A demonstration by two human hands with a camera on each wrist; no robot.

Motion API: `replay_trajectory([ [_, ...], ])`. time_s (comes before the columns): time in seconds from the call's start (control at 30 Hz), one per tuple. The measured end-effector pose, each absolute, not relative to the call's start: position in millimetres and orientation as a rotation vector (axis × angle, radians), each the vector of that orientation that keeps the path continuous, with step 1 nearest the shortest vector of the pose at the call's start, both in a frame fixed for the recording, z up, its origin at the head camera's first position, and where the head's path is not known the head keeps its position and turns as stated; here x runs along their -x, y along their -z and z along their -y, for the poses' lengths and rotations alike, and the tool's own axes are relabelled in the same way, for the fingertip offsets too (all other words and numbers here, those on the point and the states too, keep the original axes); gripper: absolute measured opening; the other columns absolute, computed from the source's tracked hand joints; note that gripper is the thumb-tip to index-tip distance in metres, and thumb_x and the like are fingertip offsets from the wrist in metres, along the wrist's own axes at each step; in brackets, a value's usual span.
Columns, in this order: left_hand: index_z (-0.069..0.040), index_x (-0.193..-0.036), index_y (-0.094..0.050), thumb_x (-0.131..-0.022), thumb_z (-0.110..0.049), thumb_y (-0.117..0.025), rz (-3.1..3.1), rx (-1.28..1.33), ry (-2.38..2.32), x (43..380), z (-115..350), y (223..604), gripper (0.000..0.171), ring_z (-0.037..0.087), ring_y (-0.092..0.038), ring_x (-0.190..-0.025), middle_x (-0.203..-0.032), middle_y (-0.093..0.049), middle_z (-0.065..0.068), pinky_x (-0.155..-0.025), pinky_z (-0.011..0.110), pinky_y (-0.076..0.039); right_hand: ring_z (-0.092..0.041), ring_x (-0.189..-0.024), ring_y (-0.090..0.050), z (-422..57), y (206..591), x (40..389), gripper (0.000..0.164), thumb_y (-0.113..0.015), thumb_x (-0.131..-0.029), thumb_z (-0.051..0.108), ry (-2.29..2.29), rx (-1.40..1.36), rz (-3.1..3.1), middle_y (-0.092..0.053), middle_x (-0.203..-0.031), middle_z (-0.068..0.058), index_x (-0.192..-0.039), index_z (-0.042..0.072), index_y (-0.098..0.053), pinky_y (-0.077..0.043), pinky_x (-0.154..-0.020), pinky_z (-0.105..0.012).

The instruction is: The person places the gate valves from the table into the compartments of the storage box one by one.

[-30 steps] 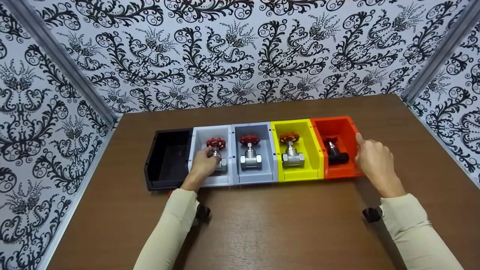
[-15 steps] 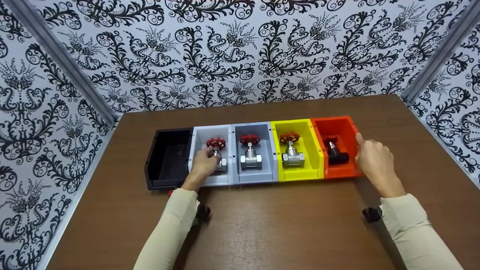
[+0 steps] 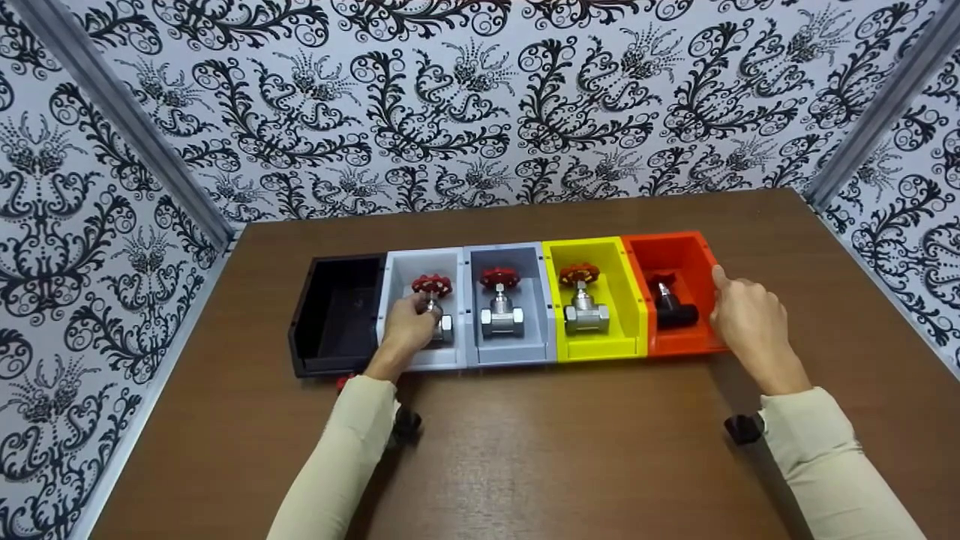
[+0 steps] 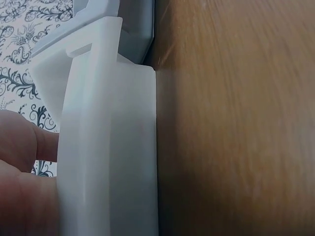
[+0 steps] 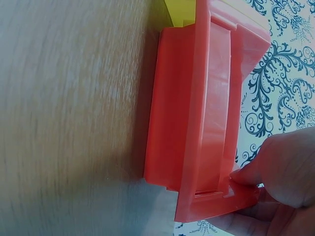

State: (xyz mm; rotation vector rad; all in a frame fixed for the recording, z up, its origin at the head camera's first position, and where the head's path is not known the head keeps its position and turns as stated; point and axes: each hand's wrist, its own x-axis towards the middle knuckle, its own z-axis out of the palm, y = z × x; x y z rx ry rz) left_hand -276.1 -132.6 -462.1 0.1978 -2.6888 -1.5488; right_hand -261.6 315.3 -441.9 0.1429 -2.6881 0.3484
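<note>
In the head view my left hand (image 3: 409,326) reaches over the front of the white bin (image 3: 401,266), fingers and thumb around the neck of a metal valve (image 3: 444,328) with a red handwheel. The hand hides part of that valve. My right hand (image 3: 750,326) grips the right side wall of the red bin (image 3: 679,251); the right wrist view shows thumb and fingers on either side of its rim (image 5: 236,194). Inside this bin lies a dark-bodied valve (image 3: 675,311). Seen from the left wrist, the white bin's front (image 4: 108,147) covers what the fingers (image 4: 19,142) hold.
Between the hands, a grey-blue bin (image 3: 506,253) and a yellow bin (image 3: 611,251) each hold a metal valve. A black bin (image 3: 334,367) ends the row at the left. Some red thing (image 3: 343,382) shows beside the left sleeve on the brown table (image 3: 562,450). Patterned walls stand behind.
</note>
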Motion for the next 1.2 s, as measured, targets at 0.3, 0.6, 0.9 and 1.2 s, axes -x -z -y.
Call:
replay_trajectory([
  [0.3, 0.002, -0.115, -0.068, -0.093, -0.005, -0.055, 2.692, -0.236, 1.548, 274, 131, 461, 0.027, 0.023, -0.058, -0.090, -0.100, -0.067, 0.013, -0.079, 0.034, -0.048, -0.056, -0.060, -0.053, -315, 440, 262, 0.022, -0.056, -0.092, 0.003, -0.360, -0.125, 2.725, -0.057, -0.070, -0.028, -0.109, -0.009, -0.064, -0.043, -0.053, -0.066],
  [0.6, 0.004, -0.112, -0.069, -0.091, -0.004, -0.055, 2.700, -0.185, 1.410, 272, 131, 460, 0.027, 0.028, -0.061, -0.097, -0.103, -0.070, 0.016, -0.088, 0.042, -0.049, -0.053, -0.058, -0.053, -316, 440, 261, 0.034, -0.056, -0.092, 0.002, -0.350, -0.144, 2.747, -0.056, -0.070, -0.027, -0.124, -0.008, -0.061, -0.045, -0.053, -0.065],
  [0.9, 0.002, -0.117, -0.067, -0.091, -0.008, -0.056, 2.743, -0.205, 1.316, 270, 129, 457, 0.030, 0.031, -0.062, -0.106, -0.110, -0.070, 0.017, -0.092, 0.045, -0.048, -0.051, -0.057, -0.053, -315, 439, 261, 0.029, -0.056, -0.091, 0.001, -0.356, -0.153, 2.740, -0.056, -0.070, -0.026, -0.118, -0.008, -0.062, -0.045, -0.052, -0.064],
  [1.2, 0.003, -0.126, -0.062, -0.091, -0.008, -0.057, 2.781, -0.176, 1.299, 266, 129, 452, 0.037, 0.035, -0.059, -0.116, -0.123, -0.066, 0.021, -0.099, 0.046, -0.046, -0.049, -0.054, -0.052, -315, 439, 263, 0.019, -0.054, -0.093, 0.002, -0.373, -0.128, 2.744, -0.052, -0.063, -0.022, -0.105, -0.010, -0.063, -0.046, -0.052, -0.063],
])
